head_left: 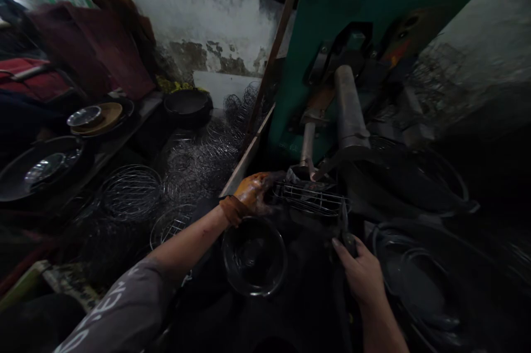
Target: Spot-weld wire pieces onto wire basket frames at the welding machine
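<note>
**Both hands at the wire frame before the green machine**

The left hand (253,193), in an orange-stained glove, reaches forward with the arm nearly straight, its fingers closed on the left end of a wire frame (311,198); the right hand (360,273) comes up from below with the wrist bent inward and its fingers curled round a thin dark handle (345,226), whose upper end meets the frame's right end.

The frame lies just below a slim rod (307,145) and a thick grey roller (348,107) jutting from the green machine (315,37); a dark bowl (254,256) sits between the forearms; a wooden plank (249,156) leans to the left, with round wire baskets (133,190) heaped beyond it.

The frame's long axis runs left to right, dipping slightly rightward; its bars lie along that line.
</note>
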`<state>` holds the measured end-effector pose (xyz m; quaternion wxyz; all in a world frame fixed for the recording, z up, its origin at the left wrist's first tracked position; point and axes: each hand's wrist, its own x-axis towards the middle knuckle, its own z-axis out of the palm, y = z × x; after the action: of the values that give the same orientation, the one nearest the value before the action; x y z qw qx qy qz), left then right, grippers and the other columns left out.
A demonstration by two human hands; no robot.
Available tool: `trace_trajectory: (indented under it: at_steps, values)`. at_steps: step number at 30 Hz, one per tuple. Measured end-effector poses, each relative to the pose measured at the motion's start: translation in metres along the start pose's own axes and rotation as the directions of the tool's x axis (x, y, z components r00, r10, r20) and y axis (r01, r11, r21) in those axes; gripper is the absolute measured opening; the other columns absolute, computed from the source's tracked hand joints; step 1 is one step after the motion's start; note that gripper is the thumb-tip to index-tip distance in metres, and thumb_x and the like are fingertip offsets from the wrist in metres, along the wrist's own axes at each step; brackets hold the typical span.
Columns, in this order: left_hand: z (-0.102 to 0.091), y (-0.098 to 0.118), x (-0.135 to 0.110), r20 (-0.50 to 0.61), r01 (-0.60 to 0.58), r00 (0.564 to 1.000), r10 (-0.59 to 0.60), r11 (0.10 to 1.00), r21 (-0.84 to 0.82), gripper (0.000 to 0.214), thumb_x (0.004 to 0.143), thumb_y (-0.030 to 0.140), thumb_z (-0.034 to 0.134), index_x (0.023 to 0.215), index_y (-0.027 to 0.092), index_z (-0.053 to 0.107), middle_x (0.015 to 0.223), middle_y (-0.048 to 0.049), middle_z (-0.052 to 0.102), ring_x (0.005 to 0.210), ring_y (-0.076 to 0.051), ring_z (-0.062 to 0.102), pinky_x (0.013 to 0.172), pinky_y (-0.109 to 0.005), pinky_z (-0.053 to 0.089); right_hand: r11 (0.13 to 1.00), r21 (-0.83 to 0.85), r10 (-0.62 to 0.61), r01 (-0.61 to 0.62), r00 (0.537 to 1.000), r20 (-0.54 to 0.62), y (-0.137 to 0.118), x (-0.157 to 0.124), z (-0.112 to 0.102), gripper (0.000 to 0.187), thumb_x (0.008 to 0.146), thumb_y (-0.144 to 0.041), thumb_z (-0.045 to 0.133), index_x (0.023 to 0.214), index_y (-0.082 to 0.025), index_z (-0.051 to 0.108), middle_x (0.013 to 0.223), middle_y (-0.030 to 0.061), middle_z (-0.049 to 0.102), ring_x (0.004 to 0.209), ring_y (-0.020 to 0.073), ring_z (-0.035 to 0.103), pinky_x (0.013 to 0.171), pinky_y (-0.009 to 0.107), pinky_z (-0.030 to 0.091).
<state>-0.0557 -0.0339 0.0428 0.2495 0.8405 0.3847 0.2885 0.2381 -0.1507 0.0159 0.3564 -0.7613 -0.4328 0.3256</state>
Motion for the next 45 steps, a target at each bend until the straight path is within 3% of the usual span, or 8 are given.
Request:
trace_trajectory:
  at_steps: [5,10,17,25,28,32,37,45]
  values:
    - [0.025,0.001,-0.020,-0.268,-0.030,0.961,0.067,0.990,0.139,0.089,0.077,0.071,0.066,0.145,0.015,0.051,0.136,-0.0155,0.061,0.131,-0.032,0.055,0.112,-0.046,0.045,0.998,-0.057,0.004,-0.005,1.000,-0.023,-0.003,0.001,0.002,0.053,0.057,-0.067,0.064,0.083,-0.021,0.070,0.077,0.0098,0.075,0.081,0.0342,0.072,0.073,0.039,0.057]
    - [0.046,0.025,-0.016,-0.189,-0.090,0.971,0.143,0.960,0.265,0.095,0.077,0.083,0.052,0.148,0.020,0.051,0.141,-0.0136,0.059,0.139,-0.035,0.045,0.115,-0.050,0.038,0.997,-0.073,-0.017,0.015,1.000,-0.021,-0.004,0.002,0.004,0.054,0.058,-0.067,0.064,0.086,-0.021,0.071,0.079,0.0106,0.076,0.083,0.0345,0.072,0.075,0.039,0.057]
    - [0.071,0.036,-0.010,-0.208,0.055,0.978,0.010,0.952,0.301,0.090,0.078,0.068,0.059,0.150,0.017,0.045,0.135,-0.0152,0.061,0.127,-0.034,0.053,0.106,-0.050,0.044,0.997,-0.052,-0.050,0.049,0.999,-0.012,-0.005,-0.002,0.004,0.054,0.059,-0.067,0.063,0.085,-0.021,0.070,0.081,0.0099,0.076,0.083,0.0327,0.071,0.080,0.040,0.057]
    - [0.068,0.058,-0.008,-0.232,0.077,0.973,-0.005,0.950,0.303,0.094,0.079,0.070,0.057,0.154,0.015,0.039,0.146,-0.0166,0.052,0.136,-0.035,0.047,0.113,-0.050,0.040,0.997,0.066,-0.045,0.045,0.999,-0.009,-0.008,-0.002,0.010,0.053,0.061,-0.064,0.065,0.088,-0.019,0.071,0.083,0.0097,0.076,0.086,0.0327,0.071,0.082,0.041,0.057]
    - [0.073,0.065,-0.011,-0.200,0.101,0.979,-0.028,0.926,0.364,0.082,0.087,0.055,0.056,0.156,0.015,0.035,0.152,-0.0158,0.048,0.142,-0.035,0.041,0.116,-0.050,0.037,0.993,0.117,-0.033,0.032,0.999,0.006,-0.011,-0.003,0.015,0.052,0.063,-0.063,0.067,0.091,-0.018,0.071,0.088,0.0103,0.076,0.089,0.0332,0.070,0.085,0.042,0.056]
    - [0.084,0.052,-0.008,-0.254,0.176,0.965,-0.073,0.894,0.411,0.063,0.094,0.032,0.050,0.153,0.015,0.041,0.148,-0.0157,0.052,0.141,-0.031,0.043,0.115,-0.048,0.038,0.984,0.177,-0.035,0.034,0.999,0.005,-0.022,-0.006,0.020,0.050,0.063,-0.060,0.068,0.090,-0.018,0.070,0.087,0.0104,0.076,0.087,0.0320,0.070,0.081,0.040,0.055]
    - [0.068,0.028,0.014,-0.319,0.079,0.947,0.038,0.934,0.348,0.065,0.090,0.047,0.055,0.147,0.017,0.051,0.138,-0.0147,0.059,0.129,-0.031,0.052,0.110,-0.047,0.043,0.971,0.238,-0.040,0.024,0.997,0.063,-0.039,-0.002,0.018,0.044,0.065,-0.060,0.068,0.084,-0.020,0.068,0.076,0.0081,0.073,0.073,0.0282,0.069,0.068,0.036,0.055]
    - [0.032,-0.003,0.045,-0.244,-0.128,0.942,0.229,0.920,0.370,0.050,0.093,0.045,0.054,0.138,0.022,0.060,0.141,-0.0115,0.056,0.130,-0.027,0.052,0.111,-0.045,0.041,0.976,0.208,-0.078,0.066,0.996,0.050,-0.049,0.012,0.022,0.047,0.060,-0.059,0.067,0.084,-0.019,0.068,0.082,0.0100,0.075,0.084,0.0320,0.070,0.076,0.039,0.054]
